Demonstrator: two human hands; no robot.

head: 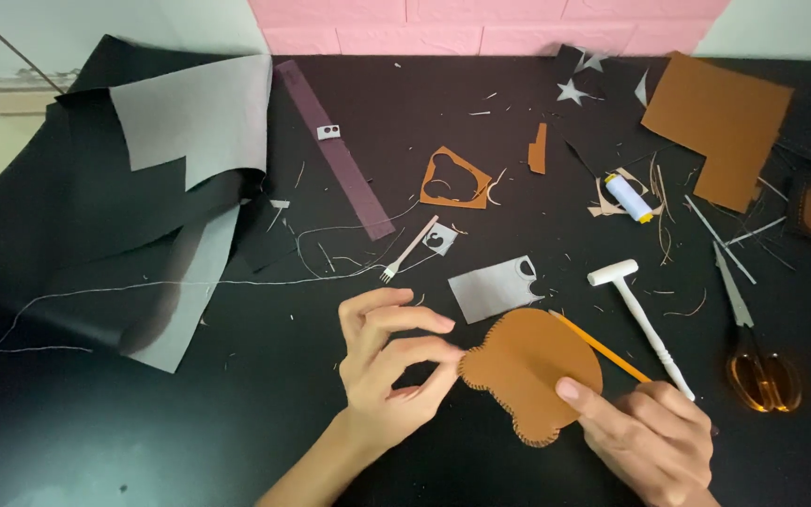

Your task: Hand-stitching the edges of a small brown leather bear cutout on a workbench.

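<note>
**Leather bench, items by size**

While both hands are working at the front of the dark table (237, 441), the biggest item, a black sheet with a grey underside (143, 207), is lying folded across the left side. A tan leather square (717, 127) is sitting at the far right corner, and a long purple strip (335, 150) is running diagonally past the sheet.

The brown bear-shaped leather piece (527, 371), stitched round its edge, is being held just above the table's front middle, between the two hands. The left hand (391, 376) is pinching its left edge, thumb and fingertips pressed together on the leather. The right hand (645, 432) is pressing its thumb on the piece's lower right, fingers closed behind it.

A white mallet (640, 319) is lying just right of the piece, a yellow pencil (603, 349) crossing beneath it. Orange-handled scissors (753, 347) are resting further right. A grey offcut (495, 288), a tan cut-out frame (452, 178), a pronged punch (410, 249) and a white thread spool (629, 197) are lying beyond.
</note>
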